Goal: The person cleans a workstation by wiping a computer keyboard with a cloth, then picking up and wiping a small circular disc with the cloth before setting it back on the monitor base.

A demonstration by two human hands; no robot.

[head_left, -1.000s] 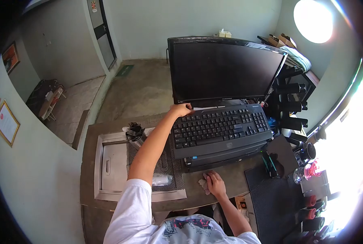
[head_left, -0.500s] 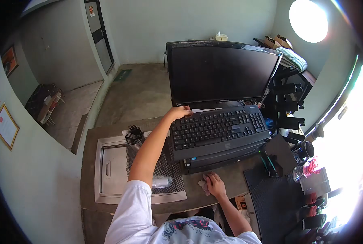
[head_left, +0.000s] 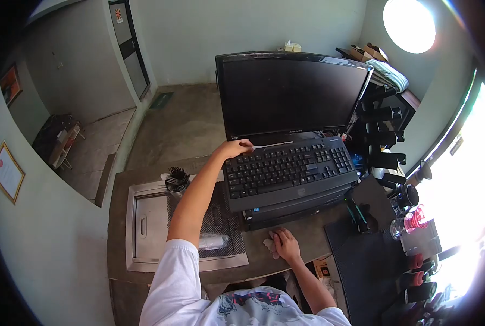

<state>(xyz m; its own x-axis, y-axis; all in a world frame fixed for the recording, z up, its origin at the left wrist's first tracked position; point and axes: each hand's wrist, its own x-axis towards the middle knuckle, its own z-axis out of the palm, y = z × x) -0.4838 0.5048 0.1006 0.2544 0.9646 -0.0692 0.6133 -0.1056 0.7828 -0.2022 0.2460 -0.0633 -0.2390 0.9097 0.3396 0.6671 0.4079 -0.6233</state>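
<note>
My left hand [head_left: 235, 148] reaches to the back left corner of a black keyboard [head_left: 291, 168], fingers curled closed over its edge just below the monitor [head_left: 294, 95]. The fingertips are partly hidden there. The keyboard lies on top of a black boxy device [head_left: 302, 207] on the counter. My right hand [head_left: 287, 245] rests on the counter in front of this device, its fingers closed over a crumpled greyish cloth [head_left: 270, 248].
Left of the keyboard, a metal-framed panel [head_left: 151, 231] in the counter [head_left: 124, 217] bears a cup of dark cutlery [head_left: 177, 182] and a clear plastic packet [head_left: 213, 242]. To the right are a black mat [head_left: 356, 271], stacked black cups [head_left: 386, 160] and a pink glass dripper [head_left: 415, 221].
The whole view has shifted slightly. My left hand has drawn back a little to the left along the keyboard's rear edge. My right hand stays on the cloth.
</note>
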